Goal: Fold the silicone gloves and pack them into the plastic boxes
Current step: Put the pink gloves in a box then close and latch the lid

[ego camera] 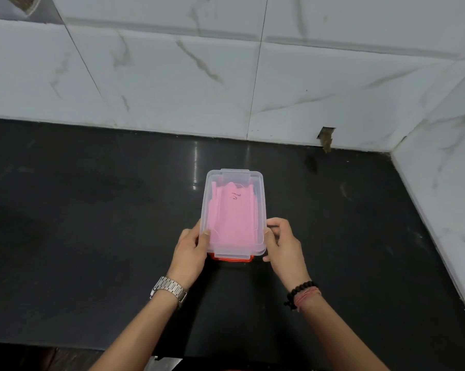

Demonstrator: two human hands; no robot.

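Note:
A clear plastic box [235, 180] with its translucent lid on stands on the black countertop, an orange clasp [230, 259] showing at its near end. Folded pink silicone gloves [234, 218] lie inside, seen through the lid. My left hand [190, 250] grips the box's near left side, thumb pressed on the lid's edge. On the near right side, my right hand [285, 243] holds the box with fingers curled round the rim.
The black countertop [92, 223] stretches left and right of the box. White marble-look wall tiles [172, 76] rise behind it and along the right side [445, 170]. A chipped gap [325, 137] shows at the tile base. The counter's front edge runs near my forearms.

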